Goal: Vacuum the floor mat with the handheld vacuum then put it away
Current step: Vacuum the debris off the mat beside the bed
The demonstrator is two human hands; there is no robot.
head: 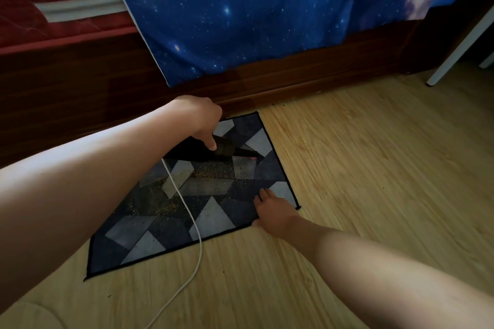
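Observation:
A floor mat (pixel 149 232) with grey and dark blue triangles lies on the wooden floor beside the bed. Yellowish crumbs (pixel 171 204) are scattered over its middle. My left hand (pixel 199 117) grips a black handheld vacuum (pixel 224 151), its nozzle pointing right and low over the far part of the mat. A white cord (pixel 196 232) runs from the vacuum across the mat toward me. My right hand (pixel 272 211) presses flat on the mat's near right corner, thumb at the edge.
A dark wooden bed frame (pixel 267 83) stands just behind the mat, with a blue starry sheet (pixel 254 13) hanging over it and a red mattress (pixel 53 2) at left. A white furniture leg (pixel 454 51) stands at right. Light wooden floor (pixel 374 168) stretches right and near.

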